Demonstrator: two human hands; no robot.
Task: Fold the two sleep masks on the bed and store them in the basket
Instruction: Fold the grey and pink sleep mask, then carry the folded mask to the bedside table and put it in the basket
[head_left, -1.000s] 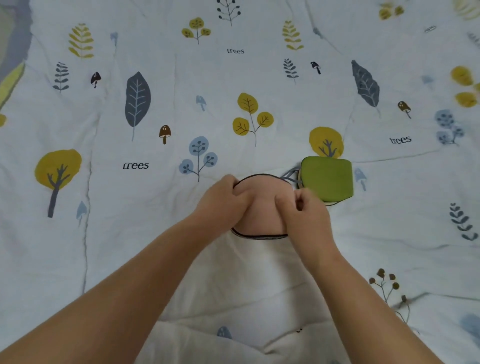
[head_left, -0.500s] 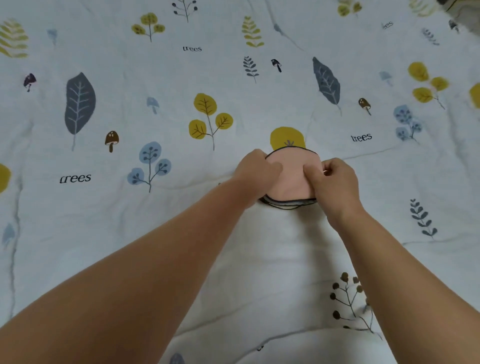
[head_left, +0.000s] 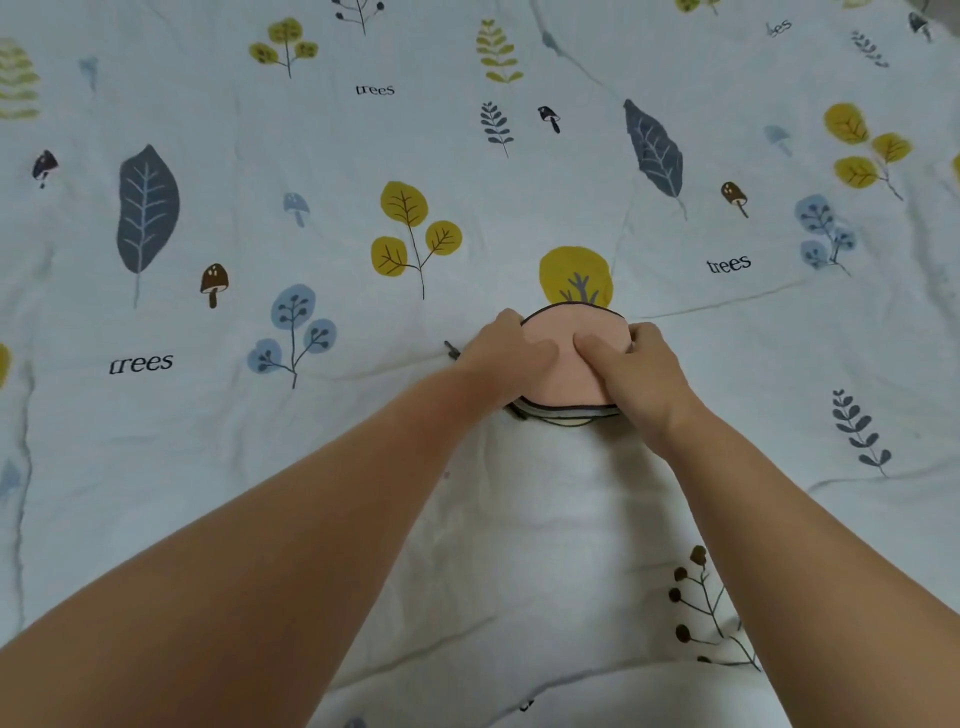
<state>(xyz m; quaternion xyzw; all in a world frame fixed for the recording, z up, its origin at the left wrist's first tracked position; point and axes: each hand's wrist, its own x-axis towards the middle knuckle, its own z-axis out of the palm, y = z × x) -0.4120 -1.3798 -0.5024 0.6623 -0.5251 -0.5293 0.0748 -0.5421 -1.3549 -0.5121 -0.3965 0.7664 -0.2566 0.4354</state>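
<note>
A folded pink sleep mask (head_left: 571, 374) with dark piping lies on the bed, stacked on another folded mask whose pale edge (head_left: 569, 420) shows under its near rim. My left hand (head_left: 511, 356) holds the stack on its left side, thumb on top. On the right side my right hand (head_left: 636, 366) grips it, thumb pressed on the pink face. A dark strap end (head_left: 451, 349) pokes out left of my left hand. The green mask seen earlier is hidden under the pink one. No basket is in view.
The bed is covered by a white quilt (head_left: 311, 467) printed with leaves, trees and mushrooms, creased in places. A fold of the quilt (head_left: 545, 519) bulges up between my forearms, near the front.
The pink mask moved right onto the green one, which is now covered. Both hands shifted with it and now clasp the stack from both sides. My view swung to the right.
</note>
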